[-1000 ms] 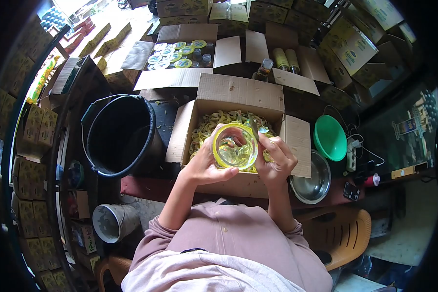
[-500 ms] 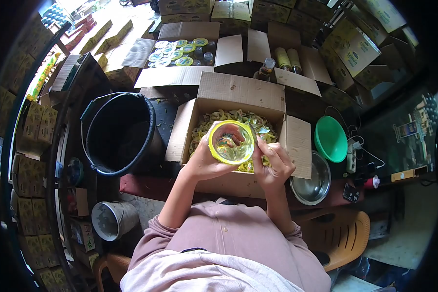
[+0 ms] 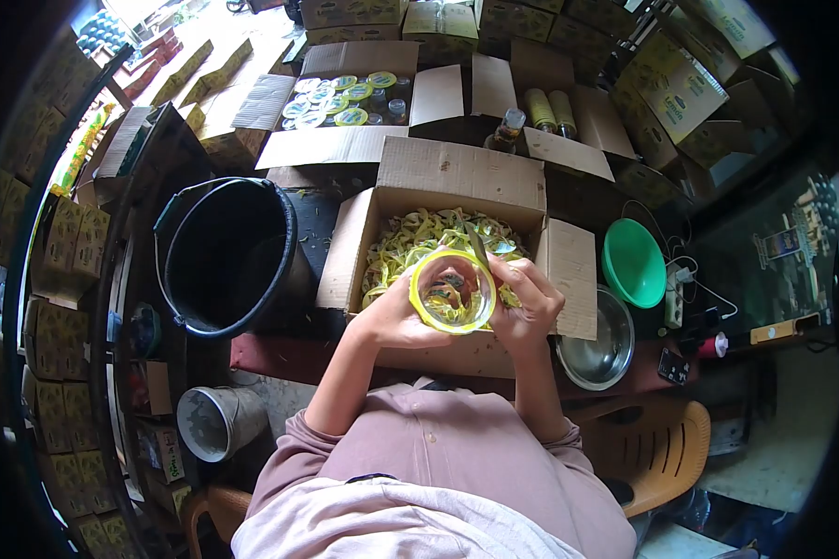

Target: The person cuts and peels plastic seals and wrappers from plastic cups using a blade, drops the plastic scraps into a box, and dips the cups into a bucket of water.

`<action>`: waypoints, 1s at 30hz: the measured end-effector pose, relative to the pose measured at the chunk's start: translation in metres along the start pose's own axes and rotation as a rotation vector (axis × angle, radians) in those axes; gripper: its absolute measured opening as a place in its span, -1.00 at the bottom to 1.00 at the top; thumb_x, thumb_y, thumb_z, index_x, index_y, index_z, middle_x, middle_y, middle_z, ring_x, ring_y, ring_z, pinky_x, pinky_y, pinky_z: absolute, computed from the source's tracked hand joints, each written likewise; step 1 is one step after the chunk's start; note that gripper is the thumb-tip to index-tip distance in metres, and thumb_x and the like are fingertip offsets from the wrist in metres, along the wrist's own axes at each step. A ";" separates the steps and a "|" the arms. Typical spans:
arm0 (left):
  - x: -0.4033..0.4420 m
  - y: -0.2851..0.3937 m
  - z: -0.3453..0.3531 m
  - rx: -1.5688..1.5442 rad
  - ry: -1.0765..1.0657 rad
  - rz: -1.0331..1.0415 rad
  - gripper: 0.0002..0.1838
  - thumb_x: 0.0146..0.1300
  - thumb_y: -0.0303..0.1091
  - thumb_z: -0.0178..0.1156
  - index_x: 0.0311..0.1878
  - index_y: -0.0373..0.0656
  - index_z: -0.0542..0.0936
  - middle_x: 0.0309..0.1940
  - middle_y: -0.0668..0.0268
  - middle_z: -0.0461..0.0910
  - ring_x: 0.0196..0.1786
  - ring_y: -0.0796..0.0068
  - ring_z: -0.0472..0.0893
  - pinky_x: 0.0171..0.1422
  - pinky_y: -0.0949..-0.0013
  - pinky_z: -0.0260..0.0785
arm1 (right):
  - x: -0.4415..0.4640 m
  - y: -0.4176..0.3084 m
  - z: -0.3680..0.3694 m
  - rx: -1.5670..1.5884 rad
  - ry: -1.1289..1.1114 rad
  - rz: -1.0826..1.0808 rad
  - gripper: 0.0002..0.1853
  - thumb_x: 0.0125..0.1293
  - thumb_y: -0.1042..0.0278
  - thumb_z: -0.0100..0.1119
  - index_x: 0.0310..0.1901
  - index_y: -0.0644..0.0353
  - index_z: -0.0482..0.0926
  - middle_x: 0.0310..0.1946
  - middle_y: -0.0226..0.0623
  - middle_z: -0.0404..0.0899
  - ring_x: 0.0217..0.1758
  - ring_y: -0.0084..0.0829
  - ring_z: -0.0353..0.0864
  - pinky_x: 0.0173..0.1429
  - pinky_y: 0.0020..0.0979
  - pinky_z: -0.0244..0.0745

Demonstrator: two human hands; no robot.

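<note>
Slightly nearer the body than in the earlier frame, the clear container (image 3: 452, 293) has shifted toward the right hand (image 3: 528, 303) and tipped, its yellow rim (image 3: 428, 319) facing up at the head. The left hand (image 3: 390, 312) wraps the container's side, fingers curled round it and the thumb low. The right hand pinches a dark, narrow blade (image 3: 476, 244) between thumb and fingers, its flat close by the rim; whether it touches cannot be told.

The step in hand looks like trimming or scraping at the yellow edge. Another stroke would call for a firm left grip, a small turn of the container and the blade kept clear of the left fingers. The container is see-through and glossy, with shapes showing blurred through it, and its rim looks a little uneven.

Both hands work over the near side of an open cardboard box (image 3: 461, 172) holding tangled yellow-green strips (image 3: 408, 238). Left of the box stands a black bucket (image 3: 292, 265); to its right, a green bowl (image 3: 634, 265) and a metal bowl (image 3: 598, 352). Beyond it, another carton (image 3: 331, 149) holds yellow-edged round pieces (image 3: 351, 117).
</note>
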State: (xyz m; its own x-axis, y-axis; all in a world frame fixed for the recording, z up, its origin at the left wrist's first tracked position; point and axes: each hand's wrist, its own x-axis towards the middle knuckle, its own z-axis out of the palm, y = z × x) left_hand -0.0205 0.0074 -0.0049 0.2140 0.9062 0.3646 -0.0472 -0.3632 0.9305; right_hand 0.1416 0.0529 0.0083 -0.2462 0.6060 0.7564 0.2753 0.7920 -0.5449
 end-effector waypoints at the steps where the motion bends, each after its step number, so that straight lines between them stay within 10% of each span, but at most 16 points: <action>1: 0.001 -0.004 0.001 0.010 -0.003 0.040 -0.30 -0.27 -0.34 0.31 0.05 -0.22 0.31 -0.09 0.26 0.30 0.00 0.45 0.39 0.11 0.40 0.28 | -0.001 0.000 0.000 0.001 0.010 0.018 -0.67 -0.15 0.65 0.27 -0.24 0.19 0.62 -0.51 -0.32 0.54 -0.49 -0.46 0.54 -0.37 -0.51 0.46; 30: -0.001 -0.019 0.023 -0.049 0.317 0.117 -0.30 0.07 -0.48 0.21 0.23 -0.24 0.05 0.08 0.16 0.23 0.20 0.35 0.26 0.30 0.27 0.07 | -0.017 -0.021 0.007 -0.195 0.244 -0.003 -0.84 -0.07 0.61 0.27 -0.37 0.27 0.59 -0.60 -0.32 0.51 -0.60 -0.51 0.50 -0.48 -0.54 0.40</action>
State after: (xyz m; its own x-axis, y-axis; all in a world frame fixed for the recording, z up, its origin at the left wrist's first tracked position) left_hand 0.0031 0.0087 -0.0233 -0.1096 0.8840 0.4544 -0.1018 -0.4648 0.8796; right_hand 0.1333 0.0264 0.0037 -0.0229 0.5494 0.8352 0.4541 0.7500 -0.4809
